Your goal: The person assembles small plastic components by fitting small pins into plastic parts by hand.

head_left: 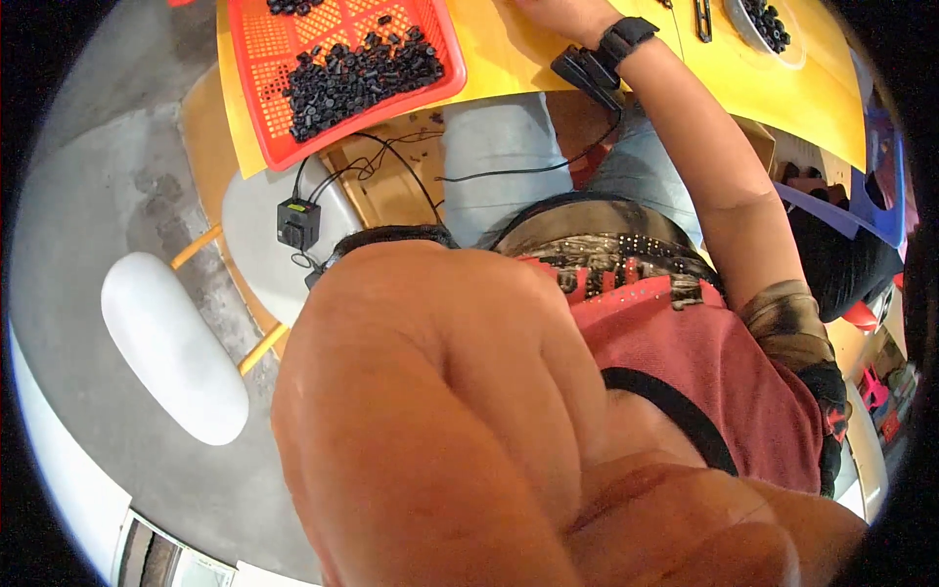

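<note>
My left hand [430, 352] is raised very close to the camera and fills the lower middle. Its knuckles are bent, but the fingertips run out of the picture, so any hold is hidden. A black strap [391, 235] sits round that wrist, with a small black box [298, 225] on cables beside it. My right hand [567, 14] is over the yellow tabletop [509, 64], cut off by the upper edge, its fingers out of view. The right wrist wears a black band [626, 39] with a dark device [584, 73] and cable.
A red basket [455, 68] of small black parts stands at the table's left. A pale bowl [740, 22] of black parts and a black slotted piece [703, 20] lie right. A white padded chair [176, 347] stands left; a blue crate [885, 220] is far right. Cables [509, 172] cross my legs.
</note>
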`<state>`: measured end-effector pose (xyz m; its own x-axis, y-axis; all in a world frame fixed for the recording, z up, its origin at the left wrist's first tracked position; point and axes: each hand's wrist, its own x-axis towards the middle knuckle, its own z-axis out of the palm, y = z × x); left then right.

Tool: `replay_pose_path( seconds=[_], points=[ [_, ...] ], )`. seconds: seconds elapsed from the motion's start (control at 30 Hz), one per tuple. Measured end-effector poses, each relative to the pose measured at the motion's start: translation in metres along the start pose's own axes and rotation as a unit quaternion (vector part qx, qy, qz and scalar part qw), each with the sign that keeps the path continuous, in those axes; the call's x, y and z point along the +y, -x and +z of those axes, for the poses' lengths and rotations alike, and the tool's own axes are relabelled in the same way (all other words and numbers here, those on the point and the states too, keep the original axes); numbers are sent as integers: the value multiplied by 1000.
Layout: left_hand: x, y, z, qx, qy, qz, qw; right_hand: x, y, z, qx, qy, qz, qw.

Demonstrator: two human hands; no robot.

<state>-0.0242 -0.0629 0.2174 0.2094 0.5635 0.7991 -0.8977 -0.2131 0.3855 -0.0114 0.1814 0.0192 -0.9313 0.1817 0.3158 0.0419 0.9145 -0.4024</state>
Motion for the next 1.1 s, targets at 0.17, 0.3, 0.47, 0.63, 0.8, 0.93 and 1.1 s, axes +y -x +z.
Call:
replay_pose_path(
  seconds=[0.17,0.3,0.47,0.63,0.8,0.93,1.1],
  points=[
    [2,18,12,171,-8,7,985,-12,17,-18,22,-79,5,997],
    [6,46,-23,33,-63,39,997,-6,26,-20,-22,-11,17,1000],
    [-2,80,-44,169,-97,11,981,-3,31,-23,-2,-61,-11,998],
    [-28,105,-53,364,-108,19,925,-9,19,-20,57,-89,41,994],
    [-34,109,-53,399,-139,3,906,-8,-5,3,92,-82,41,992],
    [-32,111,-50,444,-126,22,887,-4,0,4,68,-71,58,993],
    [-44,107,-61,479,-86,4,873,4,16,-7,91,-101,74,988]
  ],
)
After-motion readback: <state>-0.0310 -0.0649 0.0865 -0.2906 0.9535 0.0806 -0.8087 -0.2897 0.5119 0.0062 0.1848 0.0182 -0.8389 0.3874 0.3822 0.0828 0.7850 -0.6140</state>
